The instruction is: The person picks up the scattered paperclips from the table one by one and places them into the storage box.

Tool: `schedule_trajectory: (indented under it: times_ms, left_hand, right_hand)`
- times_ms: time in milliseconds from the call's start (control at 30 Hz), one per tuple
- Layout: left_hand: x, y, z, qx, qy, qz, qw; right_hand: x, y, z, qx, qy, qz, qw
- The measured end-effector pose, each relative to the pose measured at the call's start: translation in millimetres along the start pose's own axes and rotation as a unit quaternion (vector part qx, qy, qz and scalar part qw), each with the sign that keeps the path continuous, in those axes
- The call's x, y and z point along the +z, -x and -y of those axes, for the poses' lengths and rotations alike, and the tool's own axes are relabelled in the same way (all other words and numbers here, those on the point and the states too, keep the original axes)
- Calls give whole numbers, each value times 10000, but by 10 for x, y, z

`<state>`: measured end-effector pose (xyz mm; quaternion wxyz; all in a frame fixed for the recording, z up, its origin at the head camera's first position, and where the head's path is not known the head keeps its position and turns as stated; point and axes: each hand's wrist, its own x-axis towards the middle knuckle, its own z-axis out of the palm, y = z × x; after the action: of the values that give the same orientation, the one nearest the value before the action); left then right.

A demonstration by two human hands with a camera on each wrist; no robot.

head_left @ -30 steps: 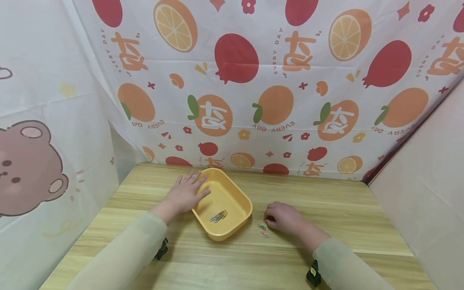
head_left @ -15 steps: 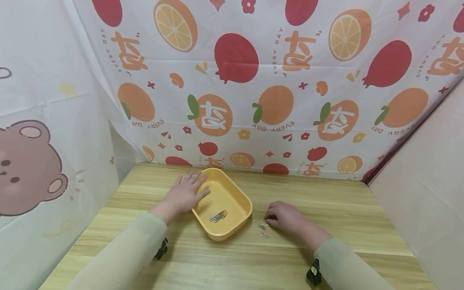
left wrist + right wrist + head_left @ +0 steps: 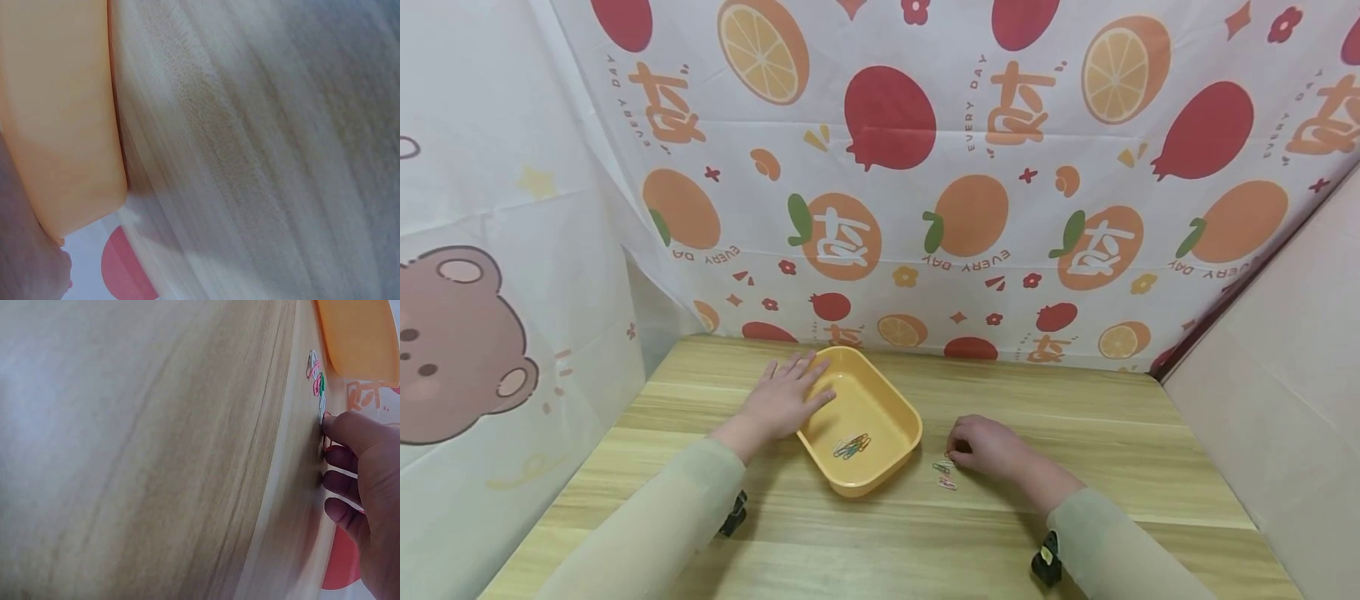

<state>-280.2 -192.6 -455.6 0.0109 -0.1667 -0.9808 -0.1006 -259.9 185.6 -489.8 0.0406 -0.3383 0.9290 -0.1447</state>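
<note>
My left hand lies with spread, straight fingers over the left rim of a yellow plastic tray. Several coloured paper clips form a small heap on the tray's floor. To the right of the tray, my right hand is low over the table, with thumb and index finger pinching an orange-red paper clip. Beside those fingertips, a few loose paper clips, green, pink and white, lie on the wood. In the left wrist view the tray's outer wall fills the left side.
The wood-grain table extends around the tray. A fruit-print cloth hangs behind it, a bear-print cloth at the left and a pale panel at the right. Each wrist carries a black device.
Little differs. The right hand's fingers shift very slightly at the loose paper clips, and the head view tilts a touch. The left hand and the tray stay in place.
</note>
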Motion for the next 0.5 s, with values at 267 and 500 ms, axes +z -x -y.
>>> schedule_trajectory:
  times_ms: [267, 500]
  left_hand:
    - [1, 1, 9, 4, -59, -32, 10000]
    - [19, 2, 5, 5, -2, -74, 10000]
  right_hand:
    - [21, 30, -22, 90, 32, -102, 9999]
    - [25, 54, -39, 99, -140, -128, 9998]
